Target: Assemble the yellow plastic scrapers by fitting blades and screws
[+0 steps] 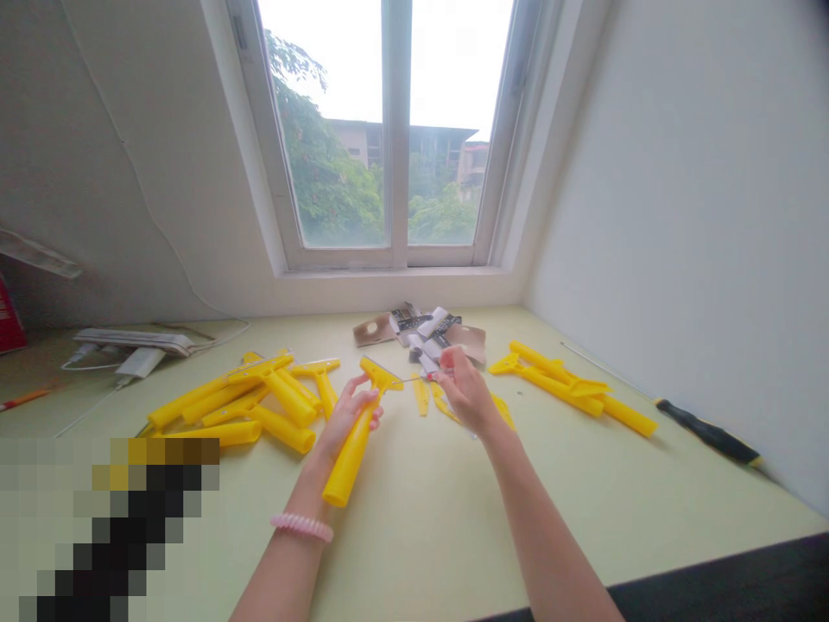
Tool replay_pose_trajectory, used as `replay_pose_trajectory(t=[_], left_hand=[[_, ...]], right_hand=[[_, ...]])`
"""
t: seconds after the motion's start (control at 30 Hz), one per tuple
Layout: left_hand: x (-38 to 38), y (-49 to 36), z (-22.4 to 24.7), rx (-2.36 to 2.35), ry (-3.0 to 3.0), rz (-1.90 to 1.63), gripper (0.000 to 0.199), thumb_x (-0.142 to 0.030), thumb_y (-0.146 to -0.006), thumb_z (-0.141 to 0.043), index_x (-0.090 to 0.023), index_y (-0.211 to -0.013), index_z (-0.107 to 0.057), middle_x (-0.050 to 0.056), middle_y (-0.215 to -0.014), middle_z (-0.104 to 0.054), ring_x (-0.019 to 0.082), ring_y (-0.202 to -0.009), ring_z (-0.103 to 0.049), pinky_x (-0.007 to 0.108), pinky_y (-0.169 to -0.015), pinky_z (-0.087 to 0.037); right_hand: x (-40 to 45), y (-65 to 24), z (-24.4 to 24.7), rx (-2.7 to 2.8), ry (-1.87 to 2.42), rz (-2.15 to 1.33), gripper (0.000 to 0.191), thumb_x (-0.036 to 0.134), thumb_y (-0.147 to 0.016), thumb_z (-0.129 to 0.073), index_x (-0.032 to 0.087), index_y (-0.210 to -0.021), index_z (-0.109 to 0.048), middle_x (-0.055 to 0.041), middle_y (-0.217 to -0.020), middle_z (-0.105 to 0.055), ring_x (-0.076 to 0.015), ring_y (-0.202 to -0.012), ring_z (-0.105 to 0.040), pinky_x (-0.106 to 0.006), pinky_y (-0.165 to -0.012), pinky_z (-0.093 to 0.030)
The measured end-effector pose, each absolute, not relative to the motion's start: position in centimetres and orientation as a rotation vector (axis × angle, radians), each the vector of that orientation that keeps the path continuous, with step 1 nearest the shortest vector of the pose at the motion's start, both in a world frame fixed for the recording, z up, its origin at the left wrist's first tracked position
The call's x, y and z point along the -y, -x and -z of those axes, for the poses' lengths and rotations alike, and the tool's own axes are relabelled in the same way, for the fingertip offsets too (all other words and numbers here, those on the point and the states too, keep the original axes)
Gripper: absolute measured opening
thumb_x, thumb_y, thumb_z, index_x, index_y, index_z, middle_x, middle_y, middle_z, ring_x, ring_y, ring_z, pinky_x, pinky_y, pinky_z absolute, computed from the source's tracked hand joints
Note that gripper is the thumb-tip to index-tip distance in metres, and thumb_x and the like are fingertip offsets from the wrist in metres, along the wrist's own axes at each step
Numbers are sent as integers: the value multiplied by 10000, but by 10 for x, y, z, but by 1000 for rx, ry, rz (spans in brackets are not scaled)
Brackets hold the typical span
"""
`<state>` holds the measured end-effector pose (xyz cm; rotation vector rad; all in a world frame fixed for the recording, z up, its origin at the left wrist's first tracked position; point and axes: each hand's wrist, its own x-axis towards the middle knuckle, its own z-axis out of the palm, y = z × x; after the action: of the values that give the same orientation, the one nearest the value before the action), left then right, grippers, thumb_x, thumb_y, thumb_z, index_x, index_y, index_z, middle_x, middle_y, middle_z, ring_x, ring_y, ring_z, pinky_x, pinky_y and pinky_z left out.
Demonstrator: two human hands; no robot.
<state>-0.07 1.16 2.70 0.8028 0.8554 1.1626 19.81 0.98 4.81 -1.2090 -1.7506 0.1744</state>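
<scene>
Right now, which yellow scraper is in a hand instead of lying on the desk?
The yellow scraper in the left hand, wide head pointing away. The other yellow scrapers lie heaped on the desk to either side.

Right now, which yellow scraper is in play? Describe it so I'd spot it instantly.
Under the window, yellow scrapers lie heaped on the pale green desk. Yours is the scraper gripped in the left hand, whose wrist wears a pink coil bracelet.

Head-worn view, forward and down, close above a pale green desk (414, 518), facing a window (389, 130)
</scene>
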Motion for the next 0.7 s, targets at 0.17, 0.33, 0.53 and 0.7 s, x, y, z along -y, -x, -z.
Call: replay_pose_trajectory(t=[0.17, 0.33, 0.53, 0.7], left_hand=[[-7, 0, -31, -813, -851, -1145, 410, -190, -672, -592, -227, -1028, -393, -4, -780, -532, 31, -446, -467, 142, -393, -325], [-4, 0, -33, -819, -888, -1133, 402, -195, -679, -583, -220, -1029, -387, -7, -754, -528, 41, -457, -476, 150, -403, -328], [-5, 0, -33, -839, -906, -1133, 395, -194, -688, -573, -215, -1032, -380, -2, -776, -529, 38, -454, -471, 153, -405, -328], [-5, 0, -32, -830, -918, -1135, 395, -210, -690, -577, -217, -1037, -389, 6, -798, -537, 38, -457, -473, 154, -404, -333]], right_hand=[[-9, -196, -49, 1693, 1222, -185, 109, 311, -817, -420, 212, -814, -464, 19, -595, -568, -119, -482, -496, -221, -501, -353], [-9, -198, -50, 1687, 1302, -202, 123, 328, -819, -414, 215, -817, -463, 16, -616, -590, -129, -492, -519, -227, -500, -358], [-9, -198, -50, 1745, 1204, -186, 80, 279, -800, -440, 204, -819, -461, 0, -712, -584, -126, -605, -556, -210, -546, -398], [-7, -195, -49, 1707, 1263, -167, 188, 352, -825, -431, 198, -764, -518, 18, -572, -582, -106, -482, -530, -199, -510, -379]])
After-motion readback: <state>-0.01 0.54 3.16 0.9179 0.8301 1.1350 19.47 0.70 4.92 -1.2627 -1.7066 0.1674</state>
